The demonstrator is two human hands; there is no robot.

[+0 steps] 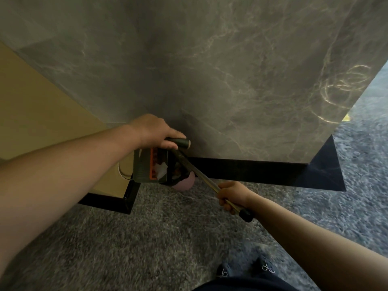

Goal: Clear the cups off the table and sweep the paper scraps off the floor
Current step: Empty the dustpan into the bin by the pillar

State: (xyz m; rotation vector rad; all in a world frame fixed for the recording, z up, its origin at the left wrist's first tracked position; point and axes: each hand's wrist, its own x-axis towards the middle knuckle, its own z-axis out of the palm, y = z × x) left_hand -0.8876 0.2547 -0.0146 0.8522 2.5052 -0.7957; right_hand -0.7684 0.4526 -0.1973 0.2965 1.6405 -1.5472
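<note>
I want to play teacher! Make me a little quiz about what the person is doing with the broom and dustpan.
1. True or false: the left hand grips the dustpan handle.
2. What lies inside the dustpan? A) white paper scraps B) a spoon C) keys
3. Fill in: the right hand holds the long ____ stick.

Key:
1. True; its fingers curl round the handle.
2. A; white paper scraps sit beside the orange comb.
3. Broom; the broom stick slants down towards the dustpan, above the grey floor.
</note>
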